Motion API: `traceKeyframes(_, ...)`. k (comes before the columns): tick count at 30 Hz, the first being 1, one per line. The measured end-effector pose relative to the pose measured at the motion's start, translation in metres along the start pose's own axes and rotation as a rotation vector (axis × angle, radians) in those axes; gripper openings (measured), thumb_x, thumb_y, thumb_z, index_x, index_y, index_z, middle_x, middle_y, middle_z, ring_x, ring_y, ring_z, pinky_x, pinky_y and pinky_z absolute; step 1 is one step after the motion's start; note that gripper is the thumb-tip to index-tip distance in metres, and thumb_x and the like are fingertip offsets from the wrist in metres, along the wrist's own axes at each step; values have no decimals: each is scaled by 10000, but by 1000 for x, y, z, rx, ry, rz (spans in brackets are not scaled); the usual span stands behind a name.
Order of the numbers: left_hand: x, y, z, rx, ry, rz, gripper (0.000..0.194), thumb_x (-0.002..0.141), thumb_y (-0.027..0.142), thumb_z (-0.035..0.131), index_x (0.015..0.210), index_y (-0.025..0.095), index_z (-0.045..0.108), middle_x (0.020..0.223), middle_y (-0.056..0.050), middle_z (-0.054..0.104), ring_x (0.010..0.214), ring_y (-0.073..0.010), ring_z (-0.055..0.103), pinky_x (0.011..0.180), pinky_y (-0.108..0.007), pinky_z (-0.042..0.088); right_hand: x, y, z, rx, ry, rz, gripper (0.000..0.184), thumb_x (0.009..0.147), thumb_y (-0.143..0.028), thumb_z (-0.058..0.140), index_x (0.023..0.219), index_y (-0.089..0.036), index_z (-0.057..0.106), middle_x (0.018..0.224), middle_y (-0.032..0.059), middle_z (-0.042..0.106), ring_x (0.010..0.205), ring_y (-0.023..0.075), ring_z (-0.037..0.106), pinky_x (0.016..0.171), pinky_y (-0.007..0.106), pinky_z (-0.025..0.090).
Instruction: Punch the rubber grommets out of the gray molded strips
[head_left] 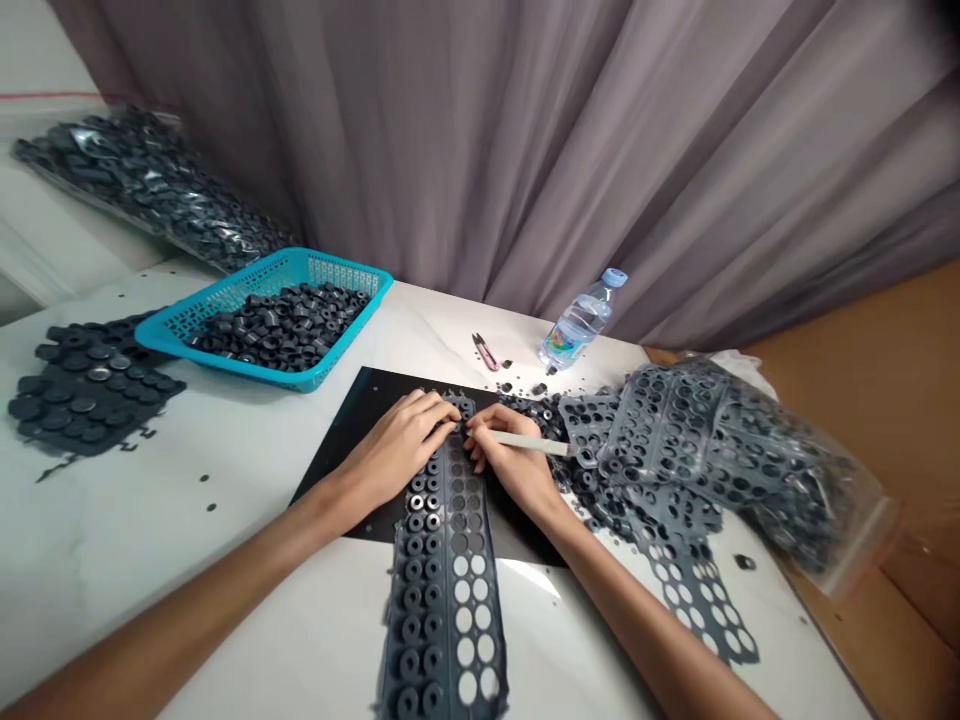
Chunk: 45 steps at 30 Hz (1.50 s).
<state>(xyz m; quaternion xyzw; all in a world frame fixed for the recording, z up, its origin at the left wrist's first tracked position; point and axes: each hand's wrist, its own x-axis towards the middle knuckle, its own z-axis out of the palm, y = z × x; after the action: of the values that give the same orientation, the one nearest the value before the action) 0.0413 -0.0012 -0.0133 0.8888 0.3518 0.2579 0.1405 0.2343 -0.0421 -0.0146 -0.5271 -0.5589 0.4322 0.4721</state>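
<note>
Two hands are working close together at the far end of a dark rubber sheet point(444, 650), which is lying partly on a black mat point(356, 415) and partly on the bare white surface point(247, 460). The left hand point(401, 435) is resting its fingers on the sheet; whether its grip is also pinching a small piece, I cannot tell. The right hand point(517, 458) is closing its grip around a pale, pen-like tool point(529, 441), whose working tip is hiding near the fingertips.

In my judgement, the main danger is coming from this closeness: if the tool is slipping on the rubber, it could be poking the left fingers. The two columns on the sheet's right side are showing open holes, so the thin rubber between them could be tearing under a strong pull. Because the near part is extending beyond the mat, the sheet could also be sliding or twisting.

Loose dark pieces point(592, 495) are lying just beside the right forearm, and a careless sweep could be scattering them. Farther back, the snips point(486, 353) are lying near the bottle point(581, 325), pointed blades exposed.
</note>
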Motion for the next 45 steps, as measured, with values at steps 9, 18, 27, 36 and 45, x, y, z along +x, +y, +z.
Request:
traceKeyframes(9, -1, 3, -4, 48, -18, 35, 183, 1055, 243, 508, 1148, 222, 664, 1138, -33, 680, 1054, -233, 570, 992, -402, 456, -4, 1, -3, -17, -29, -4, 136, 905, -300, 616, 885, -173, 660, 736, 6, 698, 559, 116, 622, 505, 207, 535)
traceKeyframes(18, -2, 4, -4, 96, -24, 39, 173, 1052, 243, 518, 1156, 211, 653, 1137, -37, 672, 1067, -234, 567, 992, -400, 454, -5, 2, -3, -21, -45, -17, 115, 905, -283, 617, 885, -176, 652, 745, 2, 689, 570, 113, 614, 519, 208, 524)
traceKeyframes(27, 2, 13, 0, -71, 196, -40, 173, 1059, 198, 470, 979, 185, 624, 1007, -54, 674, 950, -213, 605, 893, -366, 484, -7, 1, -1, -168, -21, -62, 110, 904, -283, 611, 859, -191, 651, 675, -13, 648, 552, 130, 590, 490, 213, 478)
traceKeyframes(36, 4, -55, -94, -19, 727, -286, 179, 988, 323, 594, 1030, 178, 691, 1036, -32, 708, 941, -181, 657, 825, -345, 498, -6, 2, 0, -34, 38, 5, 186, 921, -362, 623, 897, -181, 658, 730, 17, 690, 561, 134, 616, 490, 223, 524)
traceKeyframes(45, -27, -124, -138, 228, 703, -414, 301, 977, 382, 553, 1078, 131, 685, 1037, 0, 702, 988, -196, 650, 879, -435, 446, -7, 4, -1, -60, 79, -26, 237, 952, -409, 614, 918, -178, 654, 732, 27, 688, 549, 133, 615, 469, 222, 519)
